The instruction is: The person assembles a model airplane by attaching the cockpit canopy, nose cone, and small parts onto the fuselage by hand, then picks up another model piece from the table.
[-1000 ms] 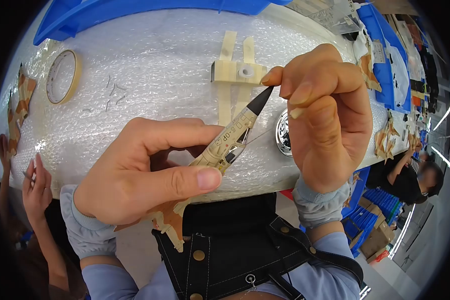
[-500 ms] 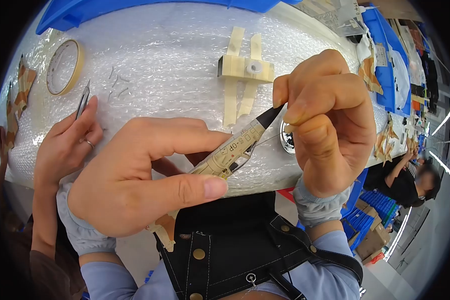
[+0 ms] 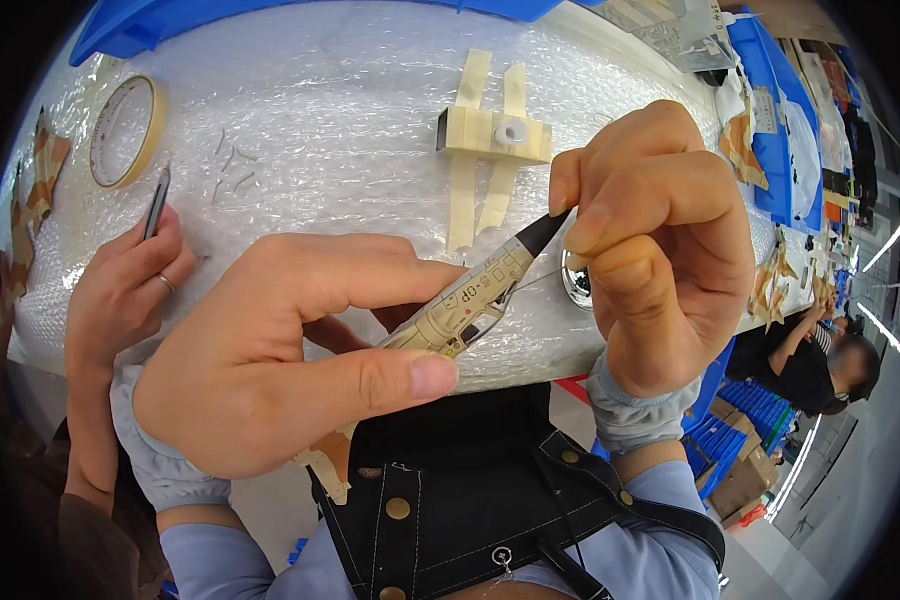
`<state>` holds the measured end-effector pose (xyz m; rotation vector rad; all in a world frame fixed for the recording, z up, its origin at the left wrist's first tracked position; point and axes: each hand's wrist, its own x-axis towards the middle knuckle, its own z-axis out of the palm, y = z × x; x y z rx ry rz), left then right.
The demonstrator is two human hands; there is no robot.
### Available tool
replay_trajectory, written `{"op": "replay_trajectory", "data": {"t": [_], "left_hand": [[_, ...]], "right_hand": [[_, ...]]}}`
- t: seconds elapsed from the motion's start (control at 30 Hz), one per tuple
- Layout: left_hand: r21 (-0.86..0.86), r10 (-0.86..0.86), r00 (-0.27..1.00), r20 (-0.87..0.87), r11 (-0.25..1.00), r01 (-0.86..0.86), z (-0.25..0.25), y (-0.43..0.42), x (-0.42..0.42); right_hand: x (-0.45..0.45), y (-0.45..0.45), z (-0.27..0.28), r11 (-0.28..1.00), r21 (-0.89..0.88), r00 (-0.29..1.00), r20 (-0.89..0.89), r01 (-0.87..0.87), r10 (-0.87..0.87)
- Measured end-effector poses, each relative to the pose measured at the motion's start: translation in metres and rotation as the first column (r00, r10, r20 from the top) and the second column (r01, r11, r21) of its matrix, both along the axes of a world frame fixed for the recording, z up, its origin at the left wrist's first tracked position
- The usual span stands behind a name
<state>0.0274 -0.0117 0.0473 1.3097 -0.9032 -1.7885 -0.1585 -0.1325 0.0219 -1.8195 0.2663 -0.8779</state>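
Note:
My left hand [image 3: 270,350] is closed around a tan model aircraft fuselage [image 3: 470,297], which has printed markings, panel lines and a pointed black nose. The nose points up and to the right, and its tip reaches the fingers of my right hand [image 3: 660,230]. Those fingers are pinched on a thin needle-like wire [image 3: 540,278], whose far end lies close to a small dark opening in the fuselage's side. Whether the wire touches the model I cannot tell. The rear of the fuselage is hidden in my left palm.
Bubble wrap [image 3: 320,130] covers the table. On it are a tape roll [image 3: 154,140], small grey pieces [image 3: 243,155] and a taped-down block [image 3: 470,130] with a white ring [image 3: 511,131]. At left, a co-worker's hand [image 3: 135,280] holds tweezers [image 3: 158,203]. A shiny round dish [image 3: 575,285] sits behind my right hand.
My hands, the fuselage and the wire stay almost where they were. The co-worker's hand has shifted slightly left and down, and the tweezers have moved left with it.

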Motion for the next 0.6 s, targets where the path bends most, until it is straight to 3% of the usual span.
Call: {"op": "replay_trajectory", "data": {"t": [0.6], "left_hand": [[0.002, 0.038, 0.999, -0.029, 0.999, -0.038, -0.0021, 0.0008, -0.0009]], "right_hand": [[-0.0008, -0.0002, -0.0010, 1.000, -0.007, 1.000, -0.014, 0.007, -0.007]]}}
